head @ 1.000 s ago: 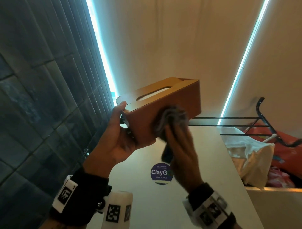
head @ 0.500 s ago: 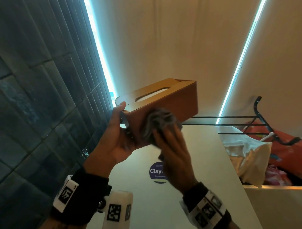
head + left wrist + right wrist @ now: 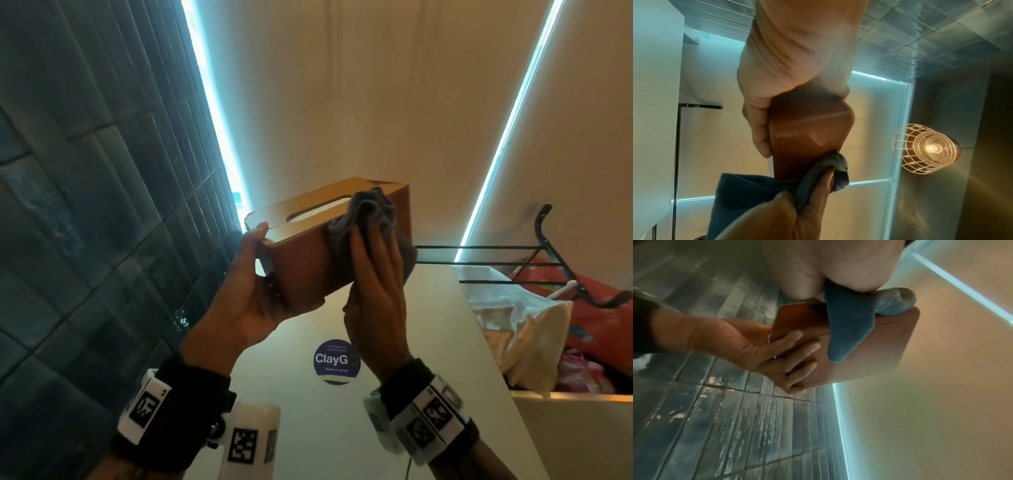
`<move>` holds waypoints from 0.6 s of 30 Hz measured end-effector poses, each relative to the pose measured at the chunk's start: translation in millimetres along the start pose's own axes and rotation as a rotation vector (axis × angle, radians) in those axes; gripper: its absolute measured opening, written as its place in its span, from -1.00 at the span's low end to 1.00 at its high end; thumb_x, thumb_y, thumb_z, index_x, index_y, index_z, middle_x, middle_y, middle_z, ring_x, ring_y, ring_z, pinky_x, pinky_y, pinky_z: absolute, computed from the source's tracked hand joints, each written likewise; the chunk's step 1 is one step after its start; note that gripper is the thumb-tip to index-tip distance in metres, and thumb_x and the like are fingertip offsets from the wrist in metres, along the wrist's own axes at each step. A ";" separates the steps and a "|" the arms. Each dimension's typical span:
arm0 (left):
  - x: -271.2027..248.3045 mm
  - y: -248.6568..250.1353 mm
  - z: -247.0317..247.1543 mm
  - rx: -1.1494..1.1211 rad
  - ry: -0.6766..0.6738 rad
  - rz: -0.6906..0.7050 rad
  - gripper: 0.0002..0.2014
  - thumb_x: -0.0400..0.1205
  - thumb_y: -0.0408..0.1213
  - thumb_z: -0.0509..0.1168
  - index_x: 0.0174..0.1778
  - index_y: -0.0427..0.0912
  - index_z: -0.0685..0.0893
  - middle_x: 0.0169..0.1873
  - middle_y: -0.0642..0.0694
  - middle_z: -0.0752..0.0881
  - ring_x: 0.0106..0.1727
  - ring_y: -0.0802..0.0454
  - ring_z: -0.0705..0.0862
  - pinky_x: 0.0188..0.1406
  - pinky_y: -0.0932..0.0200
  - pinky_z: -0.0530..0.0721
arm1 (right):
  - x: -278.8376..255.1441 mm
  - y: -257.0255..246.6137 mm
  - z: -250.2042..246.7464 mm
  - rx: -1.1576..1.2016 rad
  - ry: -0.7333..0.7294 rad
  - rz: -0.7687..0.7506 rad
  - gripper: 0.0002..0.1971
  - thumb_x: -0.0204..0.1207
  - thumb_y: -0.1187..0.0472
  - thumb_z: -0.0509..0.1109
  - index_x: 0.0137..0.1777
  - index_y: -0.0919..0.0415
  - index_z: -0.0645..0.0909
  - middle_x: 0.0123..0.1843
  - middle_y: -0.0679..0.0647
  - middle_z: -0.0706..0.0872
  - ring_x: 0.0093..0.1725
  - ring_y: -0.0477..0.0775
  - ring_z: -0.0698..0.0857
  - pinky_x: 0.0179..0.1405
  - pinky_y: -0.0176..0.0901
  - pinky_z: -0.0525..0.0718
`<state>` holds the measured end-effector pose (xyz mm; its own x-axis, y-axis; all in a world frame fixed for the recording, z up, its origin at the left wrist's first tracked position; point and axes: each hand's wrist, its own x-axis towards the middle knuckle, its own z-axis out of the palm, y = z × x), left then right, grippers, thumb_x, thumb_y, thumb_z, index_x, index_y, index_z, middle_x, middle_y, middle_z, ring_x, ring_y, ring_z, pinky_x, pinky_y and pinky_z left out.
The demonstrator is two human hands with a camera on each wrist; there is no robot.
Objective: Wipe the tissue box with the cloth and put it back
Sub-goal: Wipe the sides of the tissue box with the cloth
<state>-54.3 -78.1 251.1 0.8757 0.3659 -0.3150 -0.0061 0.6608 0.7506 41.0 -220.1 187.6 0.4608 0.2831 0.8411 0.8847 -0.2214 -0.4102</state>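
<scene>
I hold a brown tissue box (image 3: pixel 308 260) up in the air, its slotted top facing up-left. My left hand (image 3: pixel 253 284) grips its near end, thumb on the top edge and fingers spread under the base (image 3: pixel 793 353). My right hand (image 3: pixel 373 274) holds a dark grey-blue cloth (image 3: pixel 371 209) and presses it against the box's long side near the far top edge. In the left wrist view the cloth (image 3: pixel 748 186) is pinched between my right thumb and fingers against the box (image 3: pixel 809 129). In the right wrist view the cloth (image 3: pixel 851 327) drapes over the box (image 3: pixel 869 363).
Below the box is a white cabinet top (image 3: pixel 428 342) with a round blue sticker (image 3: pixel 335 359). A black wire rack (image 3: pixel 513 263) and stuffed bags (image 3: pixel 520 325) are at the right. A dark tiled wall (image 3: pixel 85 205) is close on the left. A caged lamp (image 3: pixel 925 149) hangs nearby.
My right hand has slid the cloth along the box's side, first toward the near end, then up and away to the far top edge. The left hand keeps its hold.
</scene>
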 end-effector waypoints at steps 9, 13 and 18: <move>1.4 1.5 2.4 -0.029 -0.074 0.011 -0.43 0.61 0.28 0.23 0.16 -0.12 0.87 0.09 -0.32 0.87 0.03 -0.25 0.88 -0.13 -0.15 0.87 | -17.5 -12.1 10.3 -0.106 -0.160 -0.290 -0.05 0.35 0.60 0.34 0.72 0.11 0.12 0.74 0.13 0.22 0.78 0.25 0.05 0.81 0.22 0.06; 0.9 5.4 -2.4 -0.027 0.017 -0.010 -0.22 0.35 0.29 0.42 0.40 -0.14 0.62 0.20 -0.40 0.82 0.13 -0.43 0.84 -0.09 -0.36 0.85 | 11.7 28.1 -8.2 -0.024 0.061 0.114 -0.26 0.50 0.57 0.08 0.72 0.23 0.24 0.79 0.22 0.20 0.78 0.37 0.12 0.75 0.34 0.25; 2.1 5.7 -1.9 -0.045 0.024 -0.018 -0.15 0.29 0.27 0.46 0.45 -0.15 0.59 0.25 -0.41 0.80 0.14 -0.45 0.83 -0.12 -0.37 0.85 | 10.6 32.8 -6.7 -0.004 0.090 0.257 -0.16 0.37 0.68 0.01 0.73 0.32 0.22 0.78 0.20 0.17 0.79 0.40 0.13 0.74 0.42 0.23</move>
<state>-53.4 -72.2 253.6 0.8638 0.3694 -0.3425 -0.0130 0.6960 0.7179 74.5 -230.7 185.4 0.6621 0.1325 0.7376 0.7390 -0.2791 -0.6132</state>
